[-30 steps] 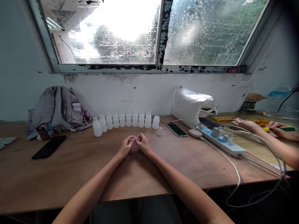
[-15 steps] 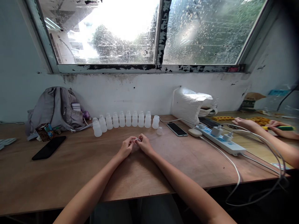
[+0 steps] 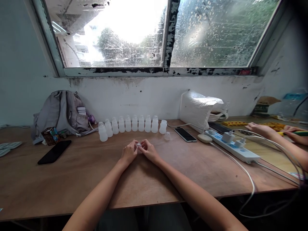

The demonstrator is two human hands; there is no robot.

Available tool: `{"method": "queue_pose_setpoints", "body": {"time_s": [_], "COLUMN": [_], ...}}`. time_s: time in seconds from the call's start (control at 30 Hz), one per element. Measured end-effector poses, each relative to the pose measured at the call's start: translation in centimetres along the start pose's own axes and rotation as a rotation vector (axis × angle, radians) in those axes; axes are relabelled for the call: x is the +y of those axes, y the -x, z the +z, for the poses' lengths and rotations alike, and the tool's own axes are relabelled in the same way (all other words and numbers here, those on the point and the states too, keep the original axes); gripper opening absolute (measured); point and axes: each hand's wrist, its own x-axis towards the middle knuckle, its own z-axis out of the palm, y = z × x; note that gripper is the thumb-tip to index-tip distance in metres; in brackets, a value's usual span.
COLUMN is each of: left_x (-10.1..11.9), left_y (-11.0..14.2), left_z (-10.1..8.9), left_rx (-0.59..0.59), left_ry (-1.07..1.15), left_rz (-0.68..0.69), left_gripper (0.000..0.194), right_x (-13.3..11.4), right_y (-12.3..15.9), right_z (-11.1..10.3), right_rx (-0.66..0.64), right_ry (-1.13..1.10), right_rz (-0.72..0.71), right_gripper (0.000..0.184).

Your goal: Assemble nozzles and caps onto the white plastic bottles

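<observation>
My left hand (image 3: 130, 152) and my right hand (image 3: 149, 150) meet over the table, fingers curled and pinched together. Between their fingertips is a small translucent plastic piece (image 3: 138, 145) with a ring-like rim, mostly hidden by the fingers. Behind the hands stands a curved row of several frosted white small bottles (image 3: 128, 124) with clear domed tops. At the row's right end an uncapped frosted bottle (image 3: 163, 127) stands upright. A small clear domed cap (image 3: 167, 136) rests on the wood just in front of it.
A black phone (image 3: 55, 152), a small brown box (image 3: 51, 136) and a grey backpack (image 3: 61, 112) are at left. To the right are another phone (image 3: 185, 134), a white bag (image 3: 196, 110) and a power strip (image 3: 233, 148) with looping cables. Another person's hand (image 3: 261, 130) is beyond.
Both hands stay together while the fingers shift and turn the small plastic piece. My left fingers now curl further over it. The whole view has swung slightly; the bottles have not moved.
</observation>
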Motion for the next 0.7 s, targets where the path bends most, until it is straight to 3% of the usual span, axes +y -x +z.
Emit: {"method": "queue_pose_setpoints", "body": {"time_s": [0.1, 0.43, 0.6, 0.7], "left_x": [-0.5, -1.1, -1.0, -1.0], "left_y": [-0.3, -0.6, -0.5, -0.5], "left_z": [-0.1, -0.2, -0.7, -0.8], "left_rx": [0.028, 0.035, 0.027, 0.003], "left_ry": [-0.03, -0.106, -0.114, -0.126], "left_rz": [-0.037, -0.087, -0.062, -0.082], "left_gripper": [0.019, 0.015, 0.012, 0.013], "right_x": [0.0, 1.8, 2.6, 3.0], "right_y": [-0.2, -1.4, -1.4, -2.5], "right_z": [-0.1, -1.7, -1.1, -1.9], "right_rx": [-0.005, 0.233, 0.242, 0.234], "right_ry": [-0.017, 0.133, 0.273, 0.327], "right_rz": [-0.018, 0.018, -0.004, -0.014], "right_gripper": [0.022, 0.018, 0.016, 0.017]}}
